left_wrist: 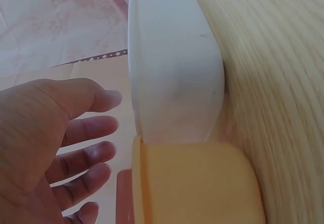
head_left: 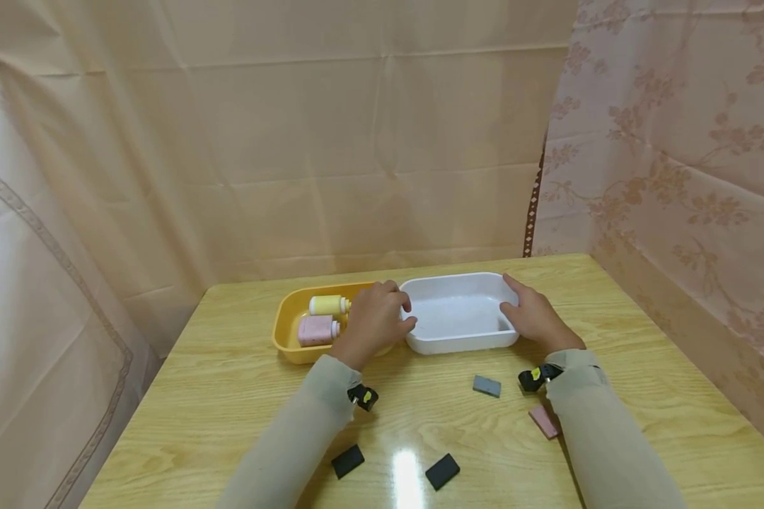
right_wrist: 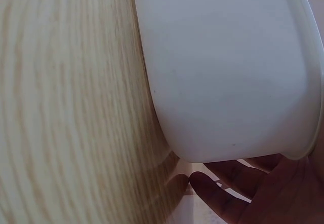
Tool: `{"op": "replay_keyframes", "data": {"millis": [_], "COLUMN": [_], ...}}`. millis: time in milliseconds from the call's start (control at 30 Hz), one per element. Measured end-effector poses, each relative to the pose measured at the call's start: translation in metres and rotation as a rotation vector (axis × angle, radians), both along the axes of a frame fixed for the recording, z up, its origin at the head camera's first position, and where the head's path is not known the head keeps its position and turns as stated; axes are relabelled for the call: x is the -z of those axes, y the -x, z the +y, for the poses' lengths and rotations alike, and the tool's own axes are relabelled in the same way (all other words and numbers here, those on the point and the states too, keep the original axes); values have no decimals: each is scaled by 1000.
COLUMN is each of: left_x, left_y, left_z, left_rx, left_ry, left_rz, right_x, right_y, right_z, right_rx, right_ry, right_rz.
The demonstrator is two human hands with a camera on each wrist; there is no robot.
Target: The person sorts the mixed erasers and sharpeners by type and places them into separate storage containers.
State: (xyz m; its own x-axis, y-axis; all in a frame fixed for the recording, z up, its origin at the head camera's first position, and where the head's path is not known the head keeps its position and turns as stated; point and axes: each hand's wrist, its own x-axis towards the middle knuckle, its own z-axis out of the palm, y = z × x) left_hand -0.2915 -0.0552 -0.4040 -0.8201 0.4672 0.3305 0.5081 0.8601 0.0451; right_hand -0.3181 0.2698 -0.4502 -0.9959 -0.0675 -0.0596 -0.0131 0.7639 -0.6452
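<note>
Two black blocks point(head_left: 347, 461) point(head_left: 442, 471) lie closest, near the front edge of the worktop point(head_left: 229, 396), one on each side of a bright glare spot. Farther in, toward the right, sit one grey block point(head_left: 487, 386) and one pink block point(head_left: 543, 421), the pink one just beside the right sleeve, which makes four small blocks in all. Toward the back edge stand two tubs side by side and touching: one yellow tub point(head_left: 286, 318) on the left and one white tub point(head_left: 458, 343) on the right. Inside the yellow tub lie two small bottles on their sides, one yellow bottle point(head_left: 327, 305) behind one pink bottle point(head_left: 317, 330). Nothing shows inside the white tub except its pale floor. At the white tub's left end, the left hand point(head_left: 372, 322) rests where the two tubs meet, its fingers point(left_wrist: 86, 131) spread and only loosely bent, thumb over the rim. On the tub's right end rests the right hand point(head_left: 535, 318), fingers point(right_wrist: 212, 193) fairly straight against the wall and thumb lying along the rim.
</note>
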Motion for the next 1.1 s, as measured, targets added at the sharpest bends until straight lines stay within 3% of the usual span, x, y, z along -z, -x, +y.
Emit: {"op": "replay_keyframes", "data": {"millis": [167, 433, 700, 867, 1100], "left_x": [-1, -1, 2, 3, 9], "left_y": [-2, -11, -30, -44, -61], "left_z": [-7, -18, -38, -53, -73], "left_rx": [14, 11, 6, -18, -37], "left_ry": [8, 1, -49, -33, -31], "left_rz": [28, -14, -14, -36, -11], "right_x": [1, 0, 1, 2, 1], "right_y": [1, 1, 1, 2, 2], "right_z": [0, -1, -1, 0, 0], "right_rx": [-5, 1, 17, 16, 12], "right_ry": [-3, 15, 7, 12, -1], "right_rz": [5, -15, -16, -24, -28]}}
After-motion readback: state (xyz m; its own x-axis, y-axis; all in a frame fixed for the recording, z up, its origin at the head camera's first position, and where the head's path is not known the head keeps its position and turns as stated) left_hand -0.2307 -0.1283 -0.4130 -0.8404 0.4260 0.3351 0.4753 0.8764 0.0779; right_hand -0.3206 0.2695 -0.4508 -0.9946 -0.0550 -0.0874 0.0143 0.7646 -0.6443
